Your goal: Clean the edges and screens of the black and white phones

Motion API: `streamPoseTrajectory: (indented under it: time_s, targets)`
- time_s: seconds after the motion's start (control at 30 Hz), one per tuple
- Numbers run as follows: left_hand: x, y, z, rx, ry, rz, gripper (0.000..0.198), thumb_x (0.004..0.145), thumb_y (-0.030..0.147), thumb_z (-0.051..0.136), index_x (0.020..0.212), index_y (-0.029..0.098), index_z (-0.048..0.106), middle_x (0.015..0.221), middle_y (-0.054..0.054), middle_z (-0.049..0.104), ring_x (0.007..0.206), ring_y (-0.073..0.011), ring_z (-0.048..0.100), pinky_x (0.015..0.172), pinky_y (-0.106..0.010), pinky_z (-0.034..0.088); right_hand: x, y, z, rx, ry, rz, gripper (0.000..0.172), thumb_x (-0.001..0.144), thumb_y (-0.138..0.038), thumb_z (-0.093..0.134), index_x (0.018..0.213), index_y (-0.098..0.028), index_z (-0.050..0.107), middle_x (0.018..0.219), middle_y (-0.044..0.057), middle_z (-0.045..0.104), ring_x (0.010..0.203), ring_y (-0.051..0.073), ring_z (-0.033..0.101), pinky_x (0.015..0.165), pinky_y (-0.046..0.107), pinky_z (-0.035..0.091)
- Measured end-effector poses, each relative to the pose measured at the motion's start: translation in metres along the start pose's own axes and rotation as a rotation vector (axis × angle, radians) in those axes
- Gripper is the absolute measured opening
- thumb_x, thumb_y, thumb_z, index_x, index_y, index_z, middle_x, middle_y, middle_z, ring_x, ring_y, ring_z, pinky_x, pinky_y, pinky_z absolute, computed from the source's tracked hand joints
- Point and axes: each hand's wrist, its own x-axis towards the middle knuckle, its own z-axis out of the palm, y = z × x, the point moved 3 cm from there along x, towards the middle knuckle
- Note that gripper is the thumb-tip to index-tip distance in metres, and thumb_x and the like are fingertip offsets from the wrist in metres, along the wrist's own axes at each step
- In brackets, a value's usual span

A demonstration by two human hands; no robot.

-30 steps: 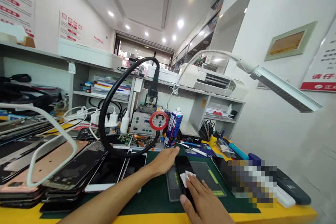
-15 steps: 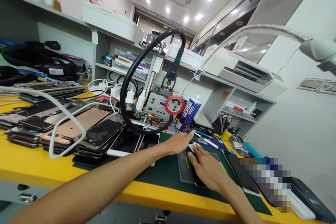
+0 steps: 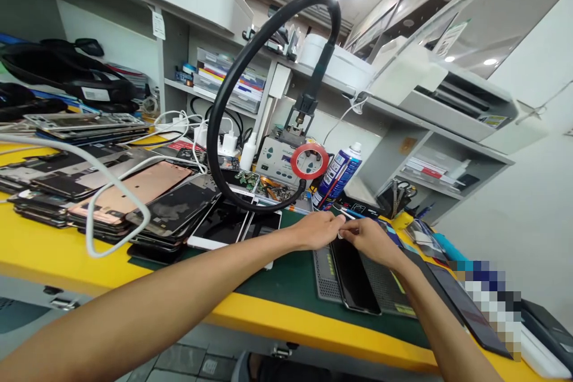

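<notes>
A black phone [image 3: 357,277] lies screen up on a grey perforated pad [image 3: 327,279], on top of a green mat [image 3: 286,277]. At the phone's far end my right hand [image 3: 369,240] is closed, with a small white wipe [image 3: 341,235] showing at its pinched fingertips. My left hand [image 3: 320,230] meets it there from the left, its fingers drawn together. What the left fingers grip, if anything, is hidden. Beyond the hands stands a blue spray can [image 3: 339,176], tilted in view.
Left of the hands lie white-framed devices [image 3: 224,221] and stacks of phone screens [image 3: 134,191]. A black hose [image 3: 215,125] arches from a grey control unit [image 3: 277,158] with a red ring [image 3: 310,161]. Another dark panel [image 3: 474,304] rests at right.
My right hand has drawn back from over the phone to its far end, beside my left hand. The phone's screen now shows. The camera view has tilted downward.
</notes>
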Motion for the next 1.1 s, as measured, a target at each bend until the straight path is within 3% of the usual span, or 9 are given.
streamPoseTrajectory:
  time_s: [0.13, 0.3, 0.4, 0.57, 0.77, 0.93, 1.1]
  targets:
    - [0.000, -0.001, 0.002, 0.044, 0.002, 0.008, 0.045, 0.096, 0.044, 0.029, 0.106, 0.017, 0.064, 0.106, -0.012, 0.069, 0.095, -0.0273, 0.064, 0.079, -0.034, 0.047, 0.013, 0.015, -0.004, 0.153, -0.096, 0.005, 0.034, 0.081, -0.035, 0.055, 0.090, -0.012, 0.078, 0.078, 0.001, 0.073, 0.074, 0.021, 0.062, 0.074, 0.029, 0.047]
    - [-0.013, 0.010, 0.014, 0.163, 0.042, 0.098, 0.042, 0.093, 0.041, 0.041, 0.116, 0.011, 0.060, 0.119, -0.018, 0.063, 0.119, -0.0340, 0.051, 0.102, -0.042, 0.038, 0.013, 0.032, -0.001, 0.260, -0.096, 0.024, 0.036, 0.084, -0.039, 0.054, 0.096, -0.015, 0.078, 0.087, 0.002, 0.075, 0.081, 0.022, 0.063, 0.075, 0.028, 0.046]
    - [-0.022, 0.020, 0.020, 0.243, 0.052, 0.148, 0.043, 0.094, 0.041, 0.042, 0.122, 0.012, 0.057, 0.118, -0.018, 0.061, 0.118, -0.0354, 0.050, 0.101, -0.046, 0.038, 0.009, 0.043, -0.001, 0.262, -0.087, 0.041, 0.036, 0.085, -0.044, 0.056, 0.094, -0.017, 0.078, 0.089, 0.003, 0.075, 0.083, 0.023, 0.065, 0.075, 0.028, 0.047]
    - [-0.033, 0.032, 0.019, 0.299, -0.107, 0.133, 0.065, 0.087, 0.060, 0.051, 0.132, 0.012, 0.051, 0.120, -0.019, 0.058, 0.115, -0.0402, 0.050, 0.094, -0.051, 0.043, 0.009, 0.059, 0.001, 0.228, -0.058, 0.067, 0.038, 0.084, -0.049, 0.058, 0.093, -0.018, 0.078, 0.085, 0.004, 0.075, 0.082, 0.026, 0.066, 0.075, 0.031, 0.048]
    - [-0.045, 0.038, 0.014, 0.324, -0.199, 0.235, 0.094, 0.071, 0.069, 0.066, 0.143, 0.016, 0.039, 0.139, -0.021, 0.047, 0.125, -0.0455, 0.045, 0.098, -0.055, 0.041, 0.013, 0.049, 0.010, 0.325, -0.030, 0.069, 0.042, 0.081, -0.055, 0.061, 0.094, -0.019, 0.077, 0.096, 0.006, 0.076, 0.087, 0.028, 0.068, 0.079, 0.034, 0.050]
    - [-0.044, 0.035, 0.020, 0.381, -0.244, 0.237, 0.098, 0.068, 0.060, 0.075, 0.146, 0.017, 0.035, 0.147, -0.021, 0.038, 0.135, -0.0461, 0.033, 0.104, -0.055, 0.036, 0.013, 0.038, 0.013, 0.388, -0.004, 0.037, 0.038, 0.084, -0.051, 0.060, 0.092, -0.017, 0.076, 0.098, 0.007, 0.076, 0.090, 0.027, 0.068, 0.082, 0.034, 0.051]
    - [-0.042, 0.031, 0.023, 0.311, -0.201, 0.277, 0.100, 0.067, 0.054, 0.077, 0.149, 0.018, 0.030, 0.150, -0.018, 0.034, 0.139, -0.0421, 0.029, 0.111, -0.053, 0.028, 0.010, 0.034, 0.009, 0.413, 0.009, 0.024, 0.031, 0.085, -0.041, 0.059, 0.090, -0.016, 0.077, 0.094, 0.006, 0.076, 0.087, 0.024, 0.068, 0.081, 0.033, 0.051]
